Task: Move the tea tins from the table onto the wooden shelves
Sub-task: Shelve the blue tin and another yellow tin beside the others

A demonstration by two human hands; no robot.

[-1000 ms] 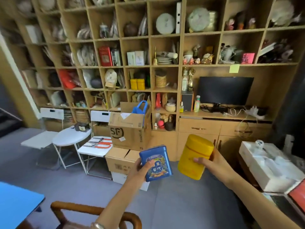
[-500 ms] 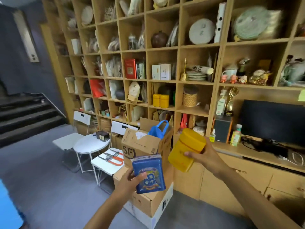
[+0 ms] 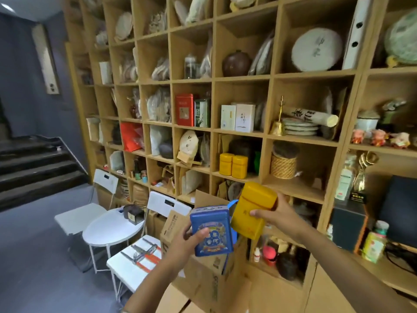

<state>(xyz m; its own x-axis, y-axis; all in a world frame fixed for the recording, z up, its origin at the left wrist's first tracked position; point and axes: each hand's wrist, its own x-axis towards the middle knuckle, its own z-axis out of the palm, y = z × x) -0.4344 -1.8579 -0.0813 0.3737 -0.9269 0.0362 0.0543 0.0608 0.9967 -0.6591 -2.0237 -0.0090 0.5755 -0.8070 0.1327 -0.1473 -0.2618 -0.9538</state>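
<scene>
My left hand (image 3: pixel 182 242) grips a flat blue tea tin (image 3: pixel 212 231) with a colourful picture, held upright at chest height. Beside it, my right hand (image 3: pixel 278 215) holds a tall yellow tea tin (image 3: pixel 252 208), tilted with its lid toward the wooden shelves (image 3: pixel 266 136). Both tins hang in the air close in front of the shelf wall. Just above the held yellow tin, two small yellow tins (image 3: pixel 233 165) stand side by side in one compartment, next to a dark pot.
Stacked cardboard boxes (image 3: pixel 203 281) with a blue bag handle stand against the shelves right below my hands. To the left are a white round table (image 3: pixel 108 229) and white folding chairs (image 3: pixel 135 260), one bearing tools. Stairs (image 3: pixel 33 166) rise at far left. A woven basket (image 3: pixel 283 166) fills the neighbouring compartment.
I have come closer to the shelves, which now fill the view. Both hands still carry their tins, and the yellow tin has risen toward the compartment with the two small yellow tins.
</scene>
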